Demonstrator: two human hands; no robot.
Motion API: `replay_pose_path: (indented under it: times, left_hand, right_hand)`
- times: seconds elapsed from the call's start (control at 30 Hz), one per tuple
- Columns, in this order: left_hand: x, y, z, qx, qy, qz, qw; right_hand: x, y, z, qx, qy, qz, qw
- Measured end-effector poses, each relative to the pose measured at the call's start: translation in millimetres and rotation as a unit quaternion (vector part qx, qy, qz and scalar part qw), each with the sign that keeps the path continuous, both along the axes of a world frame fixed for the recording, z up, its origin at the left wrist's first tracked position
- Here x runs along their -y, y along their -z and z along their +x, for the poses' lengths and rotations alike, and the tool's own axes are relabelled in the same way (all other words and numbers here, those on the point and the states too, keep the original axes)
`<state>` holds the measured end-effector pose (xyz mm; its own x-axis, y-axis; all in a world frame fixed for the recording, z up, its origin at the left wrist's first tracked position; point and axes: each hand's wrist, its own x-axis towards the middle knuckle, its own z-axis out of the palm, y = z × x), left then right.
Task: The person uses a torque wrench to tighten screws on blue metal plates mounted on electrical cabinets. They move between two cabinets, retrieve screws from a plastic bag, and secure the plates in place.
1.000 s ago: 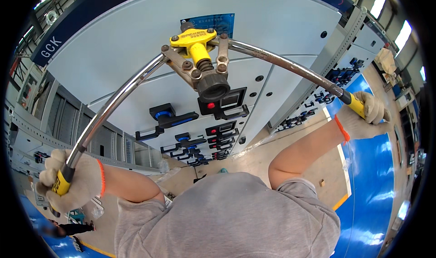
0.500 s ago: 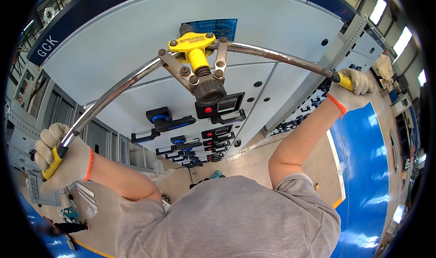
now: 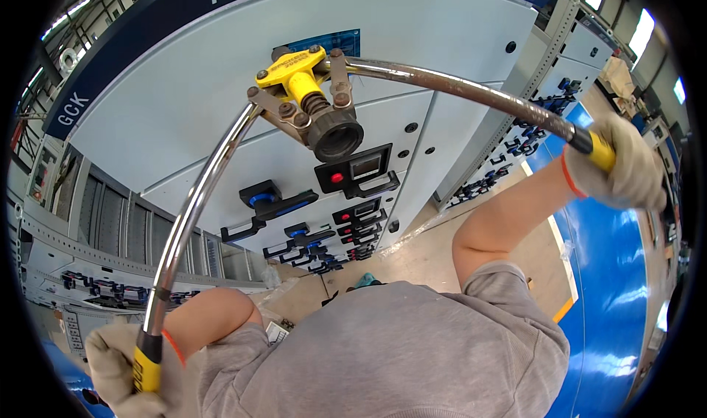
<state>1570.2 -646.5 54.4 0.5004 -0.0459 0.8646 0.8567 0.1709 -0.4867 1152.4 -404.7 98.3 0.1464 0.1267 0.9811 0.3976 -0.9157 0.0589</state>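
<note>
A long-handled hand riveter (image 3: 294, 78) has a yellow head, metal links and a round black end cap. Its tubular arms spread wide in front of a grey cabinet (image 3: 243, 134), the head up close to the cabinet's top panel. In a beige glove, my left hand (image 3: 114, 370) is closed round the yellow-and-black grip of the left arm, low at the left. My right hand (image 3: 622, 160), gloved too and partly smeared by motion, wraps the grip of the right arm at the far right. The tip of the riveter against the panel is hidden behind its head.
Below the top panel, the cabinet carries black switch handles (image 3: 269, 201) and meter units with red buttons (image 3: 357, 171), which stick out. More cabinets with handles (image 3: 508, 149) stand at the right. Blue floor (image 3: 596, 285) lies at the right, beige floor (image 3: 420, 260) beneath.
My left hand has swung the left arm of the riveter downward and inward. My right hand has moved slightly right and down with its arm. The head has shifted slightly left in view.
</note>
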Motion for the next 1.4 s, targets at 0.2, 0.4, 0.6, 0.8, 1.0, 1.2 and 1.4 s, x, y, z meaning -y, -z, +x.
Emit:
replay_pose_path:
  times: [0.2,0.4,0.6,0.8,1.0,1.2,1.4]
  left_hand:
    - [-60.2,0.5,-22.7,0.018,-0.414,-0.038,0.909]
    - [-105.3,-7.0,-17.5,0.189,-0.479,-0.157,0.843]
    - [-103.4,-12.8,-30.5,0.083,-0.469,-0.192,0.858]
    - [-66.5,-2.8,7.0,0.061,-0.463,-0.068,0.882]
    - [35.1,-16.0,43.4,0.066,-0.148,0.153,0.975]
    - [143.1,-21.2,36.1,0.152,-0.010,0.202,0.968]
    - [131.4,-18.4,33.0,0.157,-0.013,0.167,0.973]
  right_hand:
    - [-12.9,1.5,139.9,-0.105,0.168,-0.019,0.980]
    - [-27.0,36.5,220.6,-0.307,0.336,-0.047,0.889]
    - [-5.0,26.4,247.1,-0.161,0.347,-0.054,0.922]
    - [-41.7,16.1,164.0,-0.205,0.325,-0.062,0.921]
    - [-54.5,44.1,20.8,0.132,0.189,-0.049,0.972]
    - [24.3,1.8,-43.6,0.172,0.009,0.034,0.985]
    - [36.1,-5.7,-57.4,0.176,-0.036,-0.001,0.984]
